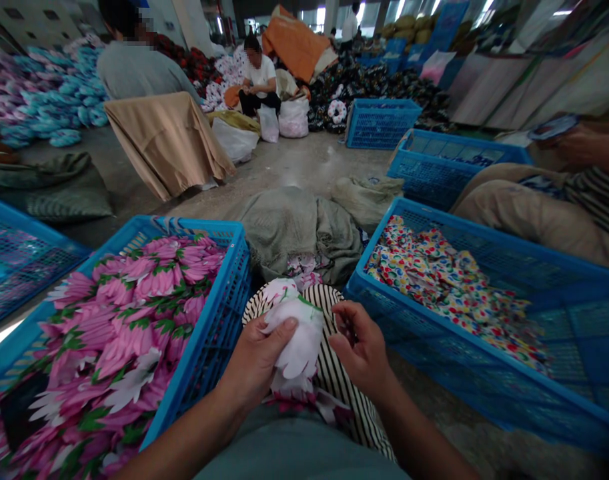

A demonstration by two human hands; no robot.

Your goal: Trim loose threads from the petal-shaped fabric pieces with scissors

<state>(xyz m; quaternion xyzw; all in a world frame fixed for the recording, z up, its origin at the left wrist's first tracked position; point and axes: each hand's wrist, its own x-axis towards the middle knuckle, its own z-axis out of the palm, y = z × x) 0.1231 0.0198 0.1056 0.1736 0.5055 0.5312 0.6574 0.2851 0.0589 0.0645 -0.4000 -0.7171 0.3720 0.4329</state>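
My left hand (257,357) is closed on a soft white flower piece (301,337) with petal-shaped edges and a green rim at its top. The thumb presses on its front, above my lap. To the right of the piece, my right hand (359,347) is raised with curled fingers and a gap between thumb and forefinger; nothing shows in it. More pink and white petal pieces (329,405) lie on my lap, over black-and-white striped cloth (341,370). At my left, a blue crate (204,333) is heaped with pink flower pieces (129,313) with green tips.
A blue crate (489,340) on the right holds colourful dotted pieces (449,287). Ahead lies a grey-green sack (289,220). A person in striped clothing (599,200) sits at the right. Beyond are a cloth-draped chair (171,140), other seated people and large coloured piles.
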